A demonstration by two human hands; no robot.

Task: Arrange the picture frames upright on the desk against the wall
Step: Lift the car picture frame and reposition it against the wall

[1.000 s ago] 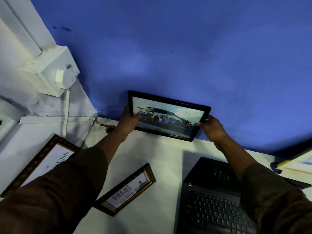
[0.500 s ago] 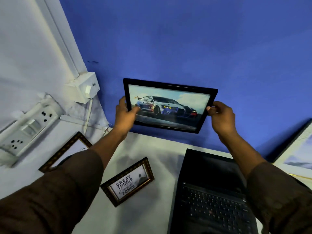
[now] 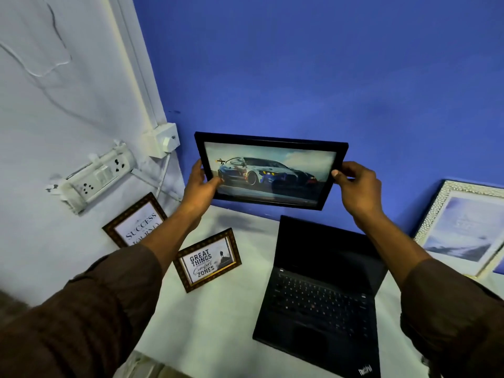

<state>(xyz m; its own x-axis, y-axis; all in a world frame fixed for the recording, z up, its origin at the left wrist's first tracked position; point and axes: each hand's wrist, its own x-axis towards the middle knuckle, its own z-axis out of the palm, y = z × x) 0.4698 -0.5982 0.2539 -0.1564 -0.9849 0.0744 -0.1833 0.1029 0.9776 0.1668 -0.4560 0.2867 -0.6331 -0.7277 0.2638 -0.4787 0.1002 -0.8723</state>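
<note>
Car frame held aloft, not yet placed.

Near: open black laptop (image 3: 319, 290) on white worktop (image 3: 218, 323). Beyond, left hand (image 3: 199, 186) and right hand (image 3: 357, 186) each grip an end of the black-framed car picture (image 3: 270, 170), clear above the worktop's far edge. Next: lower it, lean on blue wall (image 3: 327, 77).

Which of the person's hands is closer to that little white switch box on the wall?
Left. The left hand grips the car picture frame just below and right of the white switch box; the right hand holds the frame's far end.
</note>
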